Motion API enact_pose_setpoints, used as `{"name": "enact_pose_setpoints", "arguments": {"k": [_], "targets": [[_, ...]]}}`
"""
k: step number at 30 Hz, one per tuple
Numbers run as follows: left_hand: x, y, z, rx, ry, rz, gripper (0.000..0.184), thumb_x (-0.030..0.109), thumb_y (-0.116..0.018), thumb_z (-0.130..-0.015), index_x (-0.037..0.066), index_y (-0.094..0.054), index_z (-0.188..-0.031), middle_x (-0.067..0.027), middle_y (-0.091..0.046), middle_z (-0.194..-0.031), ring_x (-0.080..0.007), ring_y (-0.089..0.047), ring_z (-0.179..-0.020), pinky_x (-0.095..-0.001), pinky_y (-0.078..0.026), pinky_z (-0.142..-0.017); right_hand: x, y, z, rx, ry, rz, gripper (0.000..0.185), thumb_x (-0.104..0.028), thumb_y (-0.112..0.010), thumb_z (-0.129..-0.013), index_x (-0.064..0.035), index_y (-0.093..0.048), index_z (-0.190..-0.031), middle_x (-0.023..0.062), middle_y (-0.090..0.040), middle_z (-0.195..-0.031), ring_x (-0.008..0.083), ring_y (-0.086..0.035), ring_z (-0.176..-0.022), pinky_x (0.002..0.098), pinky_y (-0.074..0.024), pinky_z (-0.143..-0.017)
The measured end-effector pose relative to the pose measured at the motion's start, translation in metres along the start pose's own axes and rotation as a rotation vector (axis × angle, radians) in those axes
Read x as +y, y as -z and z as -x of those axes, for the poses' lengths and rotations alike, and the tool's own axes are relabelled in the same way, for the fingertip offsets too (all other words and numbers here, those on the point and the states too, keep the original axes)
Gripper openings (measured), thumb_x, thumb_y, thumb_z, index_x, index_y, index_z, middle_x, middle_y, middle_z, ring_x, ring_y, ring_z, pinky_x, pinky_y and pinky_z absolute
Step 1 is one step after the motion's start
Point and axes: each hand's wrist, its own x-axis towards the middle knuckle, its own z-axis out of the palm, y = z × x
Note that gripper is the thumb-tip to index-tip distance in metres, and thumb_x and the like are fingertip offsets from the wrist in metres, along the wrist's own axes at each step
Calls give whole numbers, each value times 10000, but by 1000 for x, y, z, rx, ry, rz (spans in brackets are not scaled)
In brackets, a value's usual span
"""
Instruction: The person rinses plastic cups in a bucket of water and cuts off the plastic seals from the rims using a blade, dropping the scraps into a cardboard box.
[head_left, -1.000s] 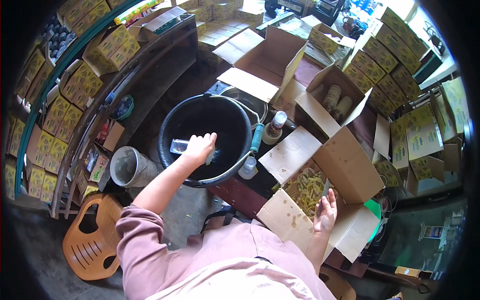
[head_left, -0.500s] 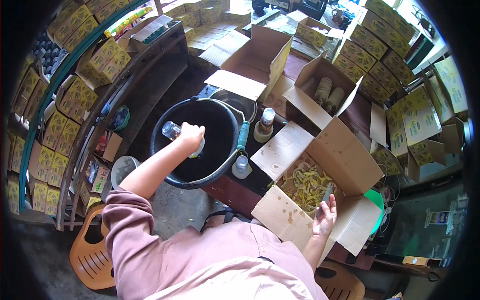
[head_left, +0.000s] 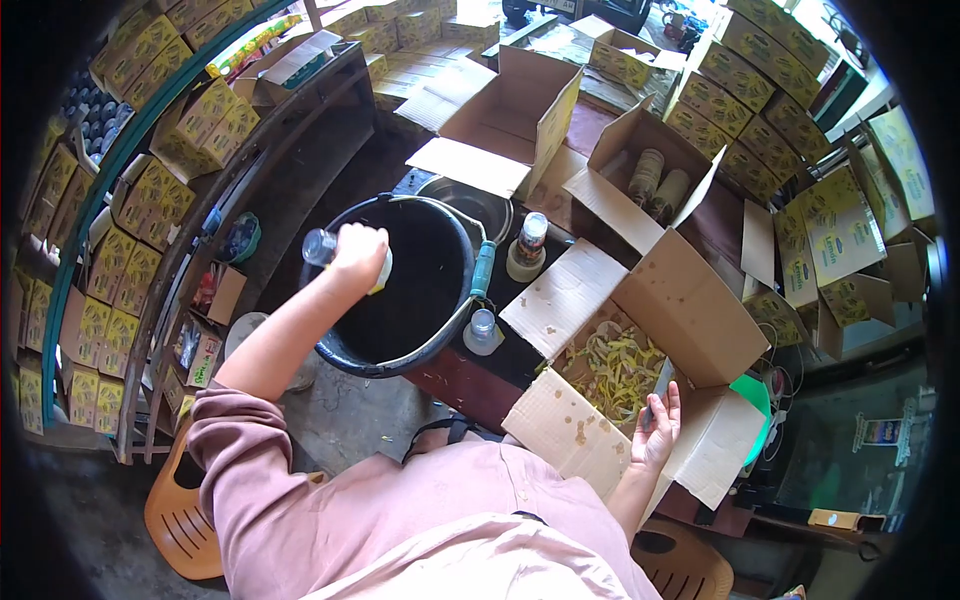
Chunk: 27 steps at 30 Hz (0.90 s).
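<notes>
My left hand [head_left: 358, 256] is closed around a clear glass or bottle [head_left: 320, 247], tilted on its side over the rim of a large black bucket [head_left: 460, 230]. A whitish-yellow piece [head_left: 382, 272] shows at the other side of this hand; I cannot tell whether it belongs to the glass. My right hand [head_left: 655, 435] grips a knife [head_left: 662, 382], blade upward, above the near edge of an open cardboard box [head_left: 700, 310]. Yellow peels [head_left: 615, 370] lie inside that box. The bucket's contents are too dark to make out.
Right of the bucket stand a clear upturned glass [head_left: 482, 325] on a pale base and a bottle-like container [head_left: 532, 232]. Beyond are an open carton [head_left: 490, 120] and another carton [head_left: 640, 140] with cylindrical stacks. Printed yellow boxes [head_left: 740, 80] are piled around. An orange chair [head_left: 180, 520] is at lower left.
My left hand has moved left and slightly up with the glass, toward the bucket's left rim. My right hand with the knife has shifted slightly right.
</notes>
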Motion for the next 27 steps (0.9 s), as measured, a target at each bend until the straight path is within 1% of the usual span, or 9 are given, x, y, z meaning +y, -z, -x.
{"name": "enact_pose_setpoints", "arguments": {"k": [2,5,7,10,18,20,22,25,27], "targets": [[16,-8,13,-180,-102,-33,297,174,-714,-602,97,-630,-877,-90,-648,-926,-207,-620,-888,-331,-477,-708,0,0,2,17,0,2,453,78,-593,-749,-43,-476,-1170,44,-608,-957,64,-582,-742,160,-488,-569],[35,-27,25,-773,-277,-159,617,389,-818,-537,108,-638,-1056,-61,-617,-1075,-228,-594,-992,-351,-482,-810,1,3,4,34,15,6,460,79,-607,-734,-39,-478,-1159,45,-612,-925,47,-550,-670,138,-413,-500],[29,-17,22,-743,-265,-70,615,417,-827,-488,96,-668,-988,-67,-653,-983,-237,-625,-921,-335,-495,-787,-2,4,8,51,24,11,469,79,-611,-723,-35,-474,-1157,44,-614,-902,48,-541,-650,136,-384,-477],[28,-19,20,-550,-352,-54,553,407,-813,-502,82,-685,-931,-88,-663,-928,-229,-641,-865,-330,-507,-762,-3,5,14,50,57,30,449,65,-602,-737,-32,-479,-1158,33,-615,-919,60,-593,-724,166,-497,-575],[12,-24,4,-900,-485,-83,633,611,-678,-585,19,-684,-807,-105,-665,-738,-216,-655,-689,-325,-526,-625,12,-1,37,108,103,-54,457,81,-616,-711,-26,-495,-1138,59,-613,-898,101,-577,-757,211,-472,-674],[7,-26,6,-701,-488,-15,647,647,-629,-618,44,-683,-845,-111,-667,-805,-208,-655,-733,-328,-521,-660,15,-7,43,131,121,-56,473,77,-625,-712,-22,-487,-1153,64,-613,-916,110,-580,-783,213,-472,-697],[8,-12,3,-954,-559,-54,646,648,-621,-624,43,-683,-843,-114,-668,-810,-212,-653,-742,-328,-517,-687,16,-15,51,152,117,-79,472,73,-629,-718,-23,-486,-1157,63,-614,-916,106,-581,-786,209,-471,-697],[3,-12,0,-972,-533,-40,671,656,-618,-626,54,-673,-916,-102,-669,-816,-210,-654,-708,-317,-513,-680,22,-21,60,167,140,-71,461,64,-632,-725,-24,-489,-1154,62,-617,-915,103,-585,-796,205,-472,-704],[-5,-22,-9,-769,-587,-56,678,656,-626,-614,40,-678,-893,-115,-664,-804,-217,-650,-732,-317,-512,-685,26,-23,65,185,168,-88,455,68,-630,-725,-20,-491,-1148,63,-617,-915,104,-587,-796,207,-476,-711]]}}
